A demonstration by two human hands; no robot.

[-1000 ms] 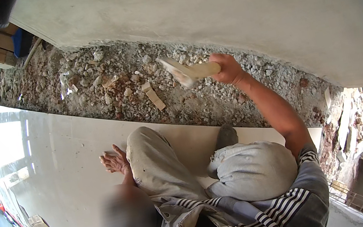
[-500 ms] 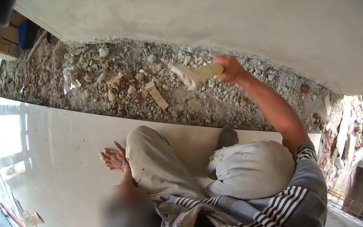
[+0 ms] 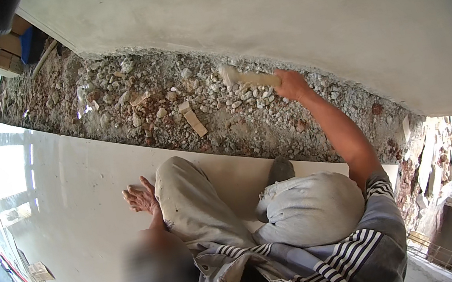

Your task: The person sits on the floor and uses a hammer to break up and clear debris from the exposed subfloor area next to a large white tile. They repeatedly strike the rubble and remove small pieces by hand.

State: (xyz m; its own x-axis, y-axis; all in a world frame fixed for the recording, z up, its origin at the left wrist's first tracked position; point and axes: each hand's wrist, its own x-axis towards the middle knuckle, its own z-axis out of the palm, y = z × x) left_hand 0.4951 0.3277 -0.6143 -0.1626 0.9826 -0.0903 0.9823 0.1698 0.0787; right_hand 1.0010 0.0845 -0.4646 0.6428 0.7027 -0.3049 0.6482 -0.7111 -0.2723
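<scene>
My right hand (image 3: pixel 292 84) is stretched out over a trench of broken stone and rubble (image 3: pixel 135 105). It is shut on the handle of a pale, dusty hammer-like tool (image 3: pixel 248 78), whose head points left just above the stones, close under the edge of a smooth grey slab (image 3: pixel 275 5). My left hand (image 3: pixel 139 197) rests on the pale tiled floor (image 3: pixel 66 193) with its fingers spread, beside my bent left knee (image 3: pixel 179 176). It holds nothing. My right knee (image 3: pixel 310 207), in dusty light trousers, is below the outstretched arm.
A short wooden offcut (image 3: pixel 194 120) lies among the stones left of the tool. Wooden boards and a blue object (image 3: pixel 30 42) sit at the trench's far left end. Broken slabs (image 3: pixel 434 155) are piled at the right. Small items lie at the floor's left edge (image 3: pixel 38 274).
My right hand has brought the tool from a raised, tilted position down and flatter toward the rubble. The left hand has stayed on the floor.
</scene>
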